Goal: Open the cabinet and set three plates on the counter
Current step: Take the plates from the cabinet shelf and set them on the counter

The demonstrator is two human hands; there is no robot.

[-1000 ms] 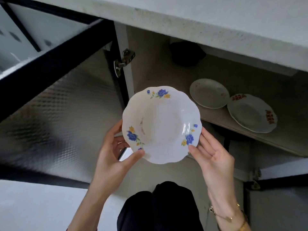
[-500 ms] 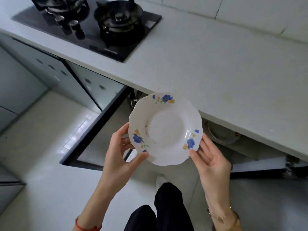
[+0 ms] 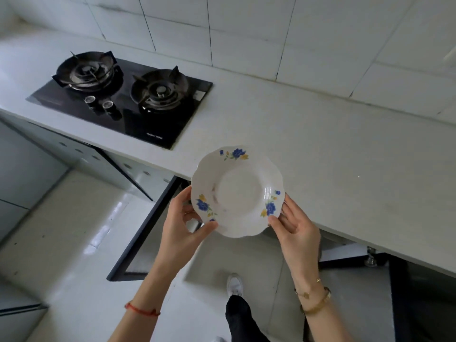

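1. Floral plate: white, scalloped rim, blue and yellow flower sprays. Held level in the air over the front edge of the counter; not yet set down.
2. Left hand: thumb on the plate's near rim, fingers curled beneath it.
3. Right hand: thumb pressed on the opposite rim, fingers spread under it. Both hands share the plate.
4. Cabinet door: dark-framed, swung open below the counter edge. Opening step judged done.
5. Counter: pale stone. No plates rest on it in view.
6. Gas hob: black glass, two burners, well apart from the plate on the left.
7. Progress, as judged: the first plate is out and about to be placed. Two further plates remain to be fetched; the cabinet interior is hidden here.
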